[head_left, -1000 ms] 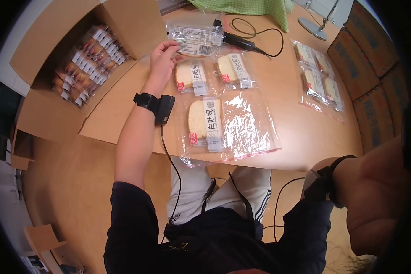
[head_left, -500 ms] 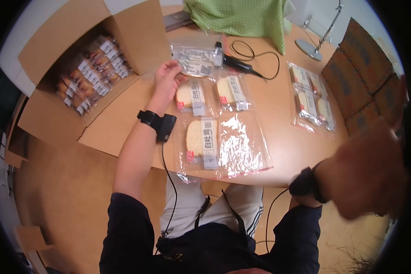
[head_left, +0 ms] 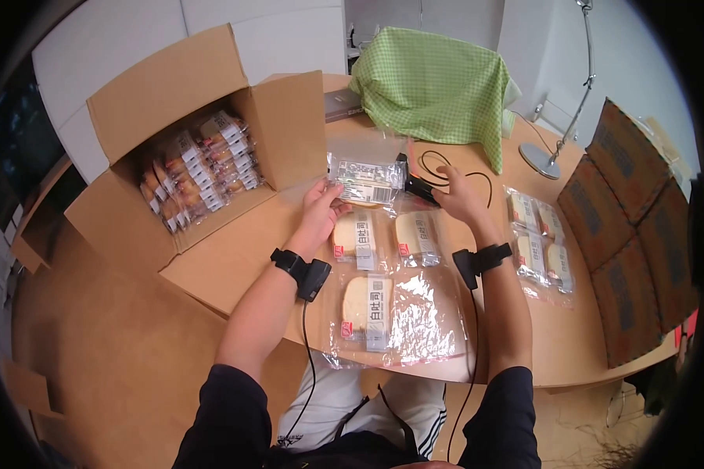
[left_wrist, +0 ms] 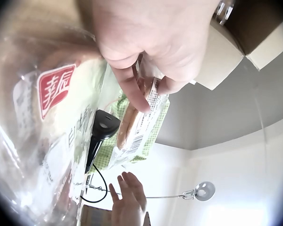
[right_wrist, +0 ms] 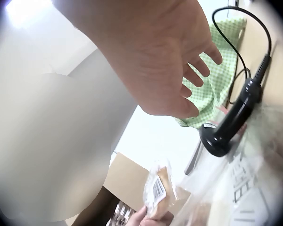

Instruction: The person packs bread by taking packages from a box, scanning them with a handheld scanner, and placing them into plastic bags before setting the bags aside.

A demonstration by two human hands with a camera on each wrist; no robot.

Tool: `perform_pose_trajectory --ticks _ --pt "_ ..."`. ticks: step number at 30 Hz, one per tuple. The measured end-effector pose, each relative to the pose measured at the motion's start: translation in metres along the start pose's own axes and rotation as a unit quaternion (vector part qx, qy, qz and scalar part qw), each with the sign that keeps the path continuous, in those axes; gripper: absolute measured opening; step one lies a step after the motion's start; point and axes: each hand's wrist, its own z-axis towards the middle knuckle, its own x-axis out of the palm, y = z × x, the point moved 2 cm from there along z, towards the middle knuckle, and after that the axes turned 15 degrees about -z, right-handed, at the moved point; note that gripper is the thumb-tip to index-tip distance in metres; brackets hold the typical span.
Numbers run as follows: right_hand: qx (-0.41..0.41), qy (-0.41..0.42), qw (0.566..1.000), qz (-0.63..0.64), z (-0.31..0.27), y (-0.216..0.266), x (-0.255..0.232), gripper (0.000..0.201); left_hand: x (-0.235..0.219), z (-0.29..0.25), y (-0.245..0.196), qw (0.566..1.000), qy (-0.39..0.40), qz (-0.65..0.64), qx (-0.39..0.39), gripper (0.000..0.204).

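My left hand [head_left: 321,209] pinches the edge of a wrapped bread slice [left_wrist: 140,117], whose back label with a barcode faces up in the head view. The left wrist view shows thumb and finger on either side of the pack. My right hand [head_left: 461,199] is over the black barcode scanner [right_wrist: 237,115], fingers spread and slightly bent; in the right wrist view a gap shows between them. Below the hands, a large clear bag [head_left: 434,313] carries three more wrapped bread slices [head_left: 368,309], fronts up.
An open cardboard box [head_left: 281,133] with many wrapped breads stands at left. At right lies another clear bag [head_left: 536,291] of bread slices, beside cardboard dividers [head_left: 626,234]. A green checked cloth [head_left: 438,86], a lamp base [head_left: 538,160] and the scanner's cable [head_left: 489,184] are at the back.
My right hand has come from the far right, near the camera, over to the scanner. My left hand keeps its pinch on the wrapped bread slice. The head view has tilted up.
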Motion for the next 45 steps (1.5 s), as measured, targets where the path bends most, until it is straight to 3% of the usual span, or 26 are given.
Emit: perform_pose_trajectory --ticks 4,11,18,23,27,29,33,35,36,38,39,44,45 --pt "-0.015 0.084 0.996 -0.001 -0.01 0.013 0.011 0.059 0.001 -0.009 -0.001 1.0 -0.002 -0.015 -0.019 0.02" --pt "0.008 0.052 0.999 0.003 -0.011 -0.007 0.042 0.035 0.007 -0.013 -0.003 0.999 -0.012 -0.031 -0.019 0.022" --pt "-0.007 0.028 0.999 0.018 -0.008 -0.022 0.05 0.037 0.004 -0.01 -0.003 0.999 -0.01 -0.052 -0.012 0.032" --pt "0.008 0.072 0.997 -0.001 -0.006 -0.032 0.053 0.047 0.0 -0.007 0.0 0.997 -0.024 -0.061 -0.036 0.036" --pt "-0.004 0.068 0.998 0.011 -0.003 -0.033 0.042 0.043 0.0 -0.008 0.0 0.997 -0.014 -0.065 -0.035 0.035" --pt "0.072 0.033 0.983 0.164 -0.002 -0.03 0.029 0.044 -0.001 -0.008 0.0 0.996 -0.032 -0.082 -0.033 0.035" --pt "0.003 -0.056 0.957 0.285 0.007 -0.027 -0.004 0.054 -0.001 -0.009 -0.002 0.995 -0.024 -0.094 -0.028 0.036" --pt "-0.017 -0.085 0.895 0.437 0.005 -0.01 -0.038 0.06 0.008 -0.012 -0.003 0.994 -0.017 -0.11 -0.019 0.04" --pt "-0.019 -0.084 0.896 0.435 0.005 -0.007 -0.047 0.06 0.008 -0.012 -0.002 0.993 -0.017 -0.113 -0.017 0.04" --pt "0.007 -0.083 0.868 0.489 0.002 0.006 -0.066 0.051 0.007 -0.01 -0.003 0.993 0.004 -0.113 -0.016 0.044" --pt "0.023 -0.134 0.837 0.53 -0.004 0.022 -0.074 0.043 0.007 -0.01 -0.003 0.993 0.003 -0.116 -0.015 0.044" --pt "0.0 -0.047 0.857 0.514 -0.012 0.04 -0.088 0.032 0.01 -0.014 -0.008 0.991 0.007 -0.13 -0.014 0.043" --pt "0.024 0.005 0.876 0.481 -0.015 0.044 -0.088 0.03 0.01 -0.014 -0.009 0.992 0.007 -0.129 -0.011 0.043"
